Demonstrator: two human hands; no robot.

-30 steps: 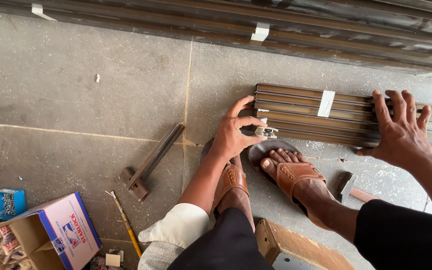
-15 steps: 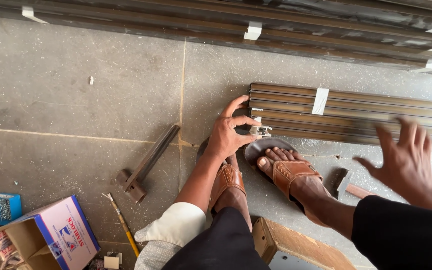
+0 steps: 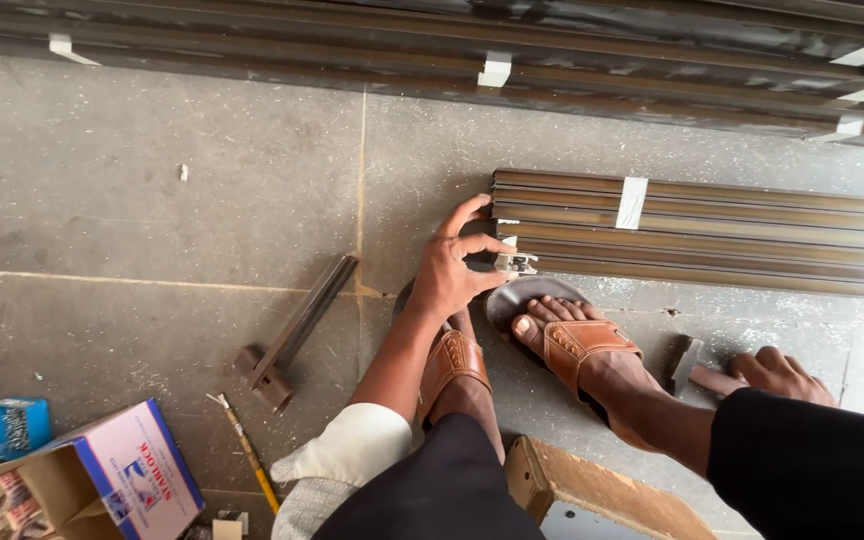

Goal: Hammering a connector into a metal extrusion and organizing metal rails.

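Note:
A bundle of brown metal profiles (image 3: 732, 235), bound with white tape (image 3: 632, 203), lies on the grey stone floor. My left hand (image 3: 457, 268) is at the bundle's near end, fingertips pinching a small silvery bracket (image 3: 515, 262) against it. My right hand (image 3: 774, 373) rests low on the floor by my right foot (image 3: 577, 345). Its fingers are curled, one stretched toward a small dark metal piece (image 3: 684, 362). My dark trouser leg partly hides it.
Long dark profiles (image 3: 452, 60) with white tape lie across the top. A short loose profile piece (image 3: 297, 330) and a yellow-handled tool (image 3: 248, 455) lie left of my feet. An open cardboard box (image 3: 122, 480) and a blue packet (image 3: 17, 425) sit bottom left, a wooden block (image 3: 602, 495) below.
My right hand lifted off the bundle and came down to the floor beside my right foot. My left hand stayed at the bundle's end on the bracket.

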